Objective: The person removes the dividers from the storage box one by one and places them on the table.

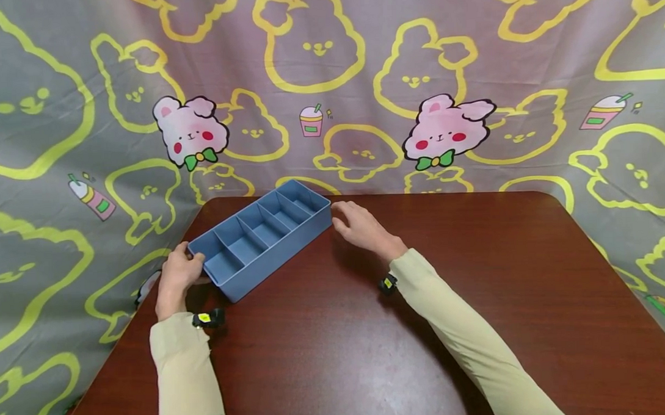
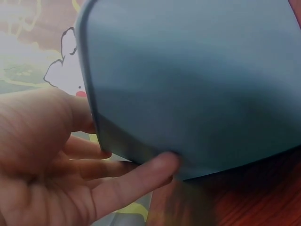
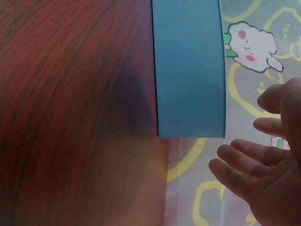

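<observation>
A blue divided storage box [image 1: 281, 256] lies slantwise on the left part of the table, its row of several compartments bare inside. My left hand [image 1: 179, 275] grips its near left end, thumb at the rim. In the left wrist view the fingers of this hand [image 2: 51, 160] lie along the edge and lower part of the box's end wall [image 2: 188, 89]. My right hand [image 1: 364, 229] hovers by the far right end, fingers loosely bent. The right wrist view has that hand [image 3: 268, 186] apart from the box's long side [image 3: 190, 70], holding nothing.
The dark brown wooden table [image 1: 478, 276] extends to the right and toward me. Behind it and along the left hangs a grey curtain [image 1: 355, 66] with yellow outlines and pink cartoon animals, close to the table's back edge. Both wrists carry small black cameras [image 1: 208, 318].
</observation>
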The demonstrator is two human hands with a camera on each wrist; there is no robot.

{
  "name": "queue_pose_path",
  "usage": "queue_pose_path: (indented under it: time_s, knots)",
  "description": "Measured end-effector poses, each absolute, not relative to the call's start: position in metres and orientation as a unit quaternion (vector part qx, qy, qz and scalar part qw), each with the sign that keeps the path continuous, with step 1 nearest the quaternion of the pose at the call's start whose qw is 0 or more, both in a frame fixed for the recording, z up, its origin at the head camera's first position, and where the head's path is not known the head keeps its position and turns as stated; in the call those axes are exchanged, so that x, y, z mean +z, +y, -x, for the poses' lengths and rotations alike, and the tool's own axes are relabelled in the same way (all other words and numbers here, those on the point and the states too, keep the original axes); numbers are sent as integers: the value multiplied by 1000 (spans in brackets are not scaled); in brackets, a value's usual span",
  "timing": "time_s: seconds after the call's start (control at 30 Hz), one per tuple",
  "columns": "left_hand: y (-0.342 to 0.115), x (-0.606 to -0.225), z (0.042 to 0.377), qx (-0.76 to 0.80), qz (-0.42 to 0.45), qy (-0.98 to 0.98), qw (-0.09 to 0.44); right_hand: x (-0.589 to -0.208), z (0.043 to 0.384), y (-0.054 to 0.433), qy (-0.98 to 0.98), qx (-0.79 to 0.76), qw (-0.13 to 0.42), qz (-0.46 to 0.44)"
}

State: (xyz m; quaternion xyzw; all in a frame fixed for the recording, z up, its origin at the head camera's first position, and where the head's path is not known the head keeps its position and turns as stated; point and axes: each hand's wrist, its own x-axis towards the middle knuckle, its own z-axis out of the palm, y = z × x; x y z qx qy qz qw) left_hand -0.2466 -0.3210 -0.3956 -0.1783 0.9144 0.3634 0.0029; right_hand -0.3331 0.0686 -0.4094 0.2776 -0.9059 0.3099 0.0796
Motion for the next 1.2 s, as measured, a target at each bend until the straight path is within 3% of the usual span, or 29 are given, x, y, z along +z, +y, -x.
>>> queue_pose_path:
  time_s: [1.2]
  knots:
    - [-322, -394, 245, 351, 126, 928, 26, -413, 348, 67, -906, 340, 63, -245]
